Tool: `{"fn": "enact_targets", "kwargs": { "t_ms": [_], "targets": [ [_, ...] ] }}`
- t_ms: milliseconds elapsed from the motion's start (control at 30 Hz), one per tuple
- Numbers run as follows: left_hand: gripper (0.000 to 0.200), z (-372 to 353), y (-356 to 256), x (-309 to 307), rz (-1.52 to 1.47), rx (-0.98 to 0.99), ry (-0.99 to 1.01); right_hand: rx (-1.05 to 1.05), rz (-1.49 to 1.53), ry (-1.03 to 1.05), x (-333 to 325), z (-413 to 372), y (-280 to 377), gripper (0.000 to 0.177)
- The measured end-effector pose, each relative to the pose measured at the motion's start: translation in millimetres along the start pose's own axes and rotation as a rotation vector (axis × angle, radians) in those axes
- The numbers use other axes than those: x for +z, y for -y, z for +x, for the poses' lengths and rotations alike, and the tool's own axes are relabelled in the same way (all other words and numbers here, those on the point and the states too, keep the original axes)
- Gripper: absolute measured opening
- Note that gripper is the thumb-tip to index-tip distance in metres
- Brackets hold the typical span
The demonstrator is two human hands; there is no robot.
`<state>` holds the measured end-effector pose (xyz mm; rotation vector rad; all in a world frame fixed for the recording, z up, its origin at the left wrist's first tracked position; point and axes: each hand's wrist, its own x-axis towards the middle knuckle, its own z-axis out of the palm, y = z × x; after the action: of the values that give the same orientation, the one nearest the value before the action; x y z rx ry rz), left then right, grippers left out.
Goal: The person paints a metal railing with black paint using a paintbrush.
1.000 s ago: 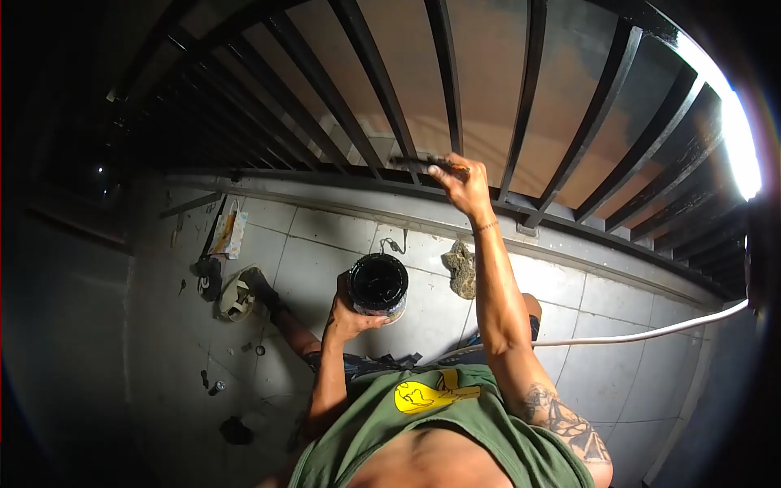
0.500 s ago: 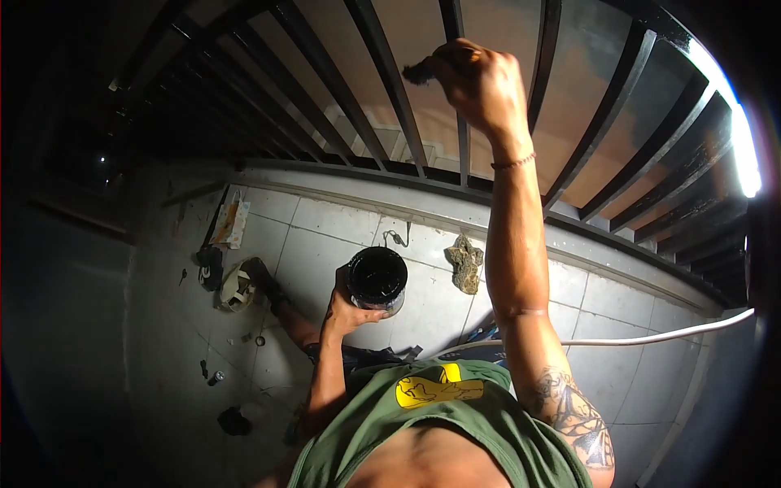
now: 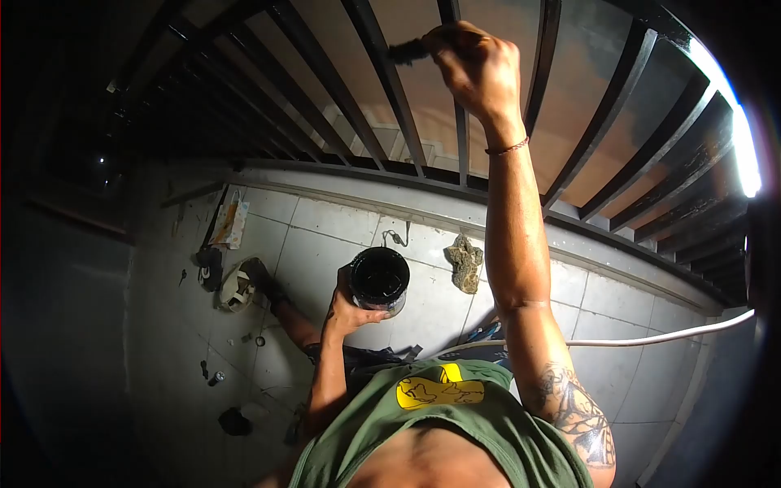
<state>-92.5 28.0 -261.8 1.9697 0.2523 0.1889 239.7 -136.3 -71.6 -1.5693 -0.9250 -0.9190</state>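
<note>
My left hand (image 3: 345, 309) grips a round paint can (image 3: 378, 279) filled with black paint, held low over the tiled floor. My right hand (image 3: 476, 67) is raised high and closed on a paintbrush (image 3: 408, 51), whose dark bristles point left against a black railing bar (image 3: 389, 77). The black metal railing (image 3: 586, 114) runs across the top of the view.
A crumpled rag (image 3: 465, 262) lies on the tiles by the railing's base. A white cable (image 3: 651, 337) crosses the floor at the right. A sandalled foot (image 3: 240, 285), a paper bag (image 3: 229, 224) and small debris lie at the left. A bright lamp (image 3: 744, 154) glares at right.
My right hand has lifted the brush from the railing's lower rail up to high on a bar, then shifted slightly left. The left hand and can have stayed nearly still.
</note>
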Motion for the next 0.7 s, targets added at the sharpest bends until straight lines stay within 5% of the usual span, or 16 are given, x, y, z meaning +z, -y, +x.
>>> {"fn": "enact_targets", "kwargs": {
  "t_ms": [167, 300, 500, 600, 700],
  "targets": [
    [0.099, 1, 5, 1, -0.045, 0.002, 0.0, -0.006, -0.127, 0.041, 25, 8, -10, 0.013],
    [0.099, 3, -3, 3, -0.03, 0.013, -0.001, 0.222, 0.44, -0.203, 18, -1, 2, 0.017],
    [0.098, 10, -5, 3, -0.109, -0.03, 0.048, 0.228, -0.07, 0.116, 9, -58, -3, 0.008],
    [0.097, 10, -5, 4, -0.141, -0.04, 0.043, 0.31, -0.104, 0.247, 21, -83, -10, 0.012],
    [0.097, 7, -4, 3, -0.088, -0.002, 0.006, 0.229, 0.036, 0.149, 35, -82, -20, 0.013]
  ]
}}
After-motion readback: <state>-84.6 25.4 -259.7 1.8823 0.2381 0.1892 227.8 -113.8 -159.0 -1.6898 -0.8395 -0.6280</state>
